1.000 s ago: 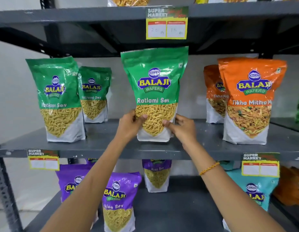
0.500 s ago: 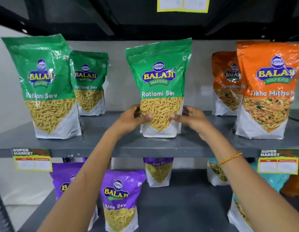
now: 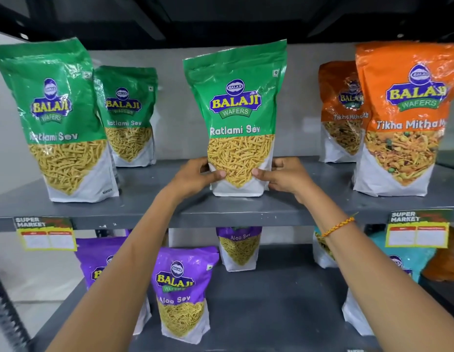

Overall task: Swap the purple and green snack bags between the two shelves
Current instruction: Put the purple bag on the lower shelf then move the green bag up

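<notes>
A: Head view, and both hands are on the middle green bag [image 3: 239,118]. It stands upright on the upper shelf [image 3: 154,212], base down on the grey metal.

B: The grip?

A: Left hand [image 3: 195,177] clasps the lower left edge, thumb across the front. Right hand [image 3: 284,177] mirrors it on the lower right edge. Both closed on that bag.

B: And its neighbours?

A: Two more green bags to the left: a front one [image 3: 58,123] near the shelf edge, a back one [image 3: 130,115] just behind it. On the right, two orange bags [image 3: 408,118], one in front of the other.

B: The purple ones?

A: On the lower shelf [image 3: 271,308]. A front purple bag [image 3: 181,293] stands upright, another [image 3: 104,262] sits left of it partly behind the left forearm, a third [image 3: 239,247] farther back. A teal bag [image 3: 408,262] shows at the right, under a price tag [image 3: 416,231].
</notes>
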Demonstrator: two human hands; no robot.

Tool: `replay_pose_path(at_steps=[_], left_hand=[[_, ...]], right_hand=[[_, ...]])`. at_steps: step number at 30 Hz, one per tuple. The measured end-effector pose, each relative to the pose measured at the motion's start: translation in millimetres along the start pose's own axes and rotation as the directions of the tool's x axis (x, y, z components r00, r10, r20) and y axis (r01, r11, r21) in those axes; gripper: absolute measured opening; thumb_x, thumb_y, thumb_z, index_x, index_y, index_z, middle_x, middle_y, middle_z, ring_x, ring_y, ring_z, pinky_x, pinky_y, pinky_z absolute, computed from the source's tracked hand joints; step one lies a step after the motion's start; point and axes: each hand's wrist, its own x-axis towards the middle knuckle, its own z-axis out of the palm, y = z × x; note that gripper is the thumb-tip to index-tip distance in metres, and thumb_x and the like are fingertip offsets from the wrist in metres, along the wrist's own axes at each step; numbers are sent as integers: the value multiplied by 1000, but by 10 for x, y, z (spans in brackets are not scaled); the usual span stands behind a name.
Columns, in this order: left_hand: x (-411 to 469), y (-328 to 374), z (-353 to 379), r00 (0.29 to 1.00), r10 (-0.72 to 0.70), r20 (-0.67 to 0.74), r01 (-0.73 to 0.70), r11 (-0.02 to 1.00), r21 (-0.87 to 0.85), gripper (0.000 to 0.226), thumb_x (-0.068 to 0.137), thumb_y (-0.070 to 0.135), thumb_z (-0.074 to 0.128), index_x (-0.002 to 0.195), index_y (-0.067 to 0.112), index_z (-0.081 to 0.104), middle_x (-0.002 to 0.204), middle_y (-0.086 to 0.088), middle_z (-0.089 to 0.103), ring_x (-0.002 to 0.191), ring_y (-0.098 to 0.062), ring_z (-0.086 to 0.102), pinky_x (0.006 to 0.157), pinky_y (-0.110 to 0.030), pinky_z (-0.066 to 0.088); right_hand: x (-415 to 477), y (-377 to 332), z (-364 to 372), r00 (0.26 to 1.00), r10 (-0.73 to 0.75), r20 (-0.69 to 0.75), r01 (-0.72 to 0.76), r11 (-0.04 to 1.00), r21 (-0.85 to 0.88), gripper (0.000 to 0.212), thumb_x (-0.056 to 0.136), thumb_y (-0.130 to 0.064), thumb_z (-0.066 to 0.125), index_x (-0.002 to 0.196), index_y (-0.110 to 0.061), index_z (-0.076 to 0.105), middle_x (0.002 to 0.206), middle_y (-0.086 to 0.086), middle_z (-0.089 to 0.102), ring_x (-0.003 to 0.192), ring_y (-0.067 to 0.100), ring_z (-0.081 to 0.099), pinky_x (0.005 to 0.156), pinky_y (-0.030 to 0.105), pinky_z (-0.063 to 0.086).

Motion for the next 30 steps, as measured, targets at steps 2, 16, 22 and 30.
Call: replay_pose_path(at_steps=[2, 16, 22, 30], left_hand=[[-42, 26, 5, 1000, 18, 8, -18, 1000, -2, 31, 78, 32, 67, 107, 21, 63, 117, -1, 67, 112, -15, 58, 103, -36, 42], [-142, 35, 56, 999, 22, -28, -21, 999, 33, 41, 73, 49, 64, 107, 25, 61, 123, -3, 64, 119, -22, 54, 107, -47, 39], [-152, 40, 38, 999, 31, -8, -31, 999, 21, 32, 77, 42, 64, 105, 26, 62, 122, -2, 64, 118, -21, 54, 107, -47, 39], [-209, 19, 3, 997, 65, -31, -64, 997, 51, 8, 77, 43, 63, 82, 36, 63, 100, 7, 68, 105, -15, 57, 103, -45, 41]], right_hand=[[-23, 17, -6, 1000, -23, 8, 23, 1000, 5, 14, 71, -18, 76, 77, -21, 64, 80, -6, 67, 65, -4, 61, 58, 13, 52], [-94, 21, 38, 999, 6, -46, -6, 1000, -7, 19, 65, -28, 80, 78, -21, 68, 97, 6, 72, 88, 17, 66, 77, 35, 53], [-147, -4, 56, 997, 22, -70, -25, 998, -53, 24, 62, -35, 81, 77, -20, 69, 88, 3, 73, 87, 19, 67, 85, 44, 56], [-261, -65, 76, 997, 12, -79, -20, 995, -103, 71, 47, -52, 80, 93, 1, 66, 104, 25, 70, 95, 37, 68, 86, 60, 52]])
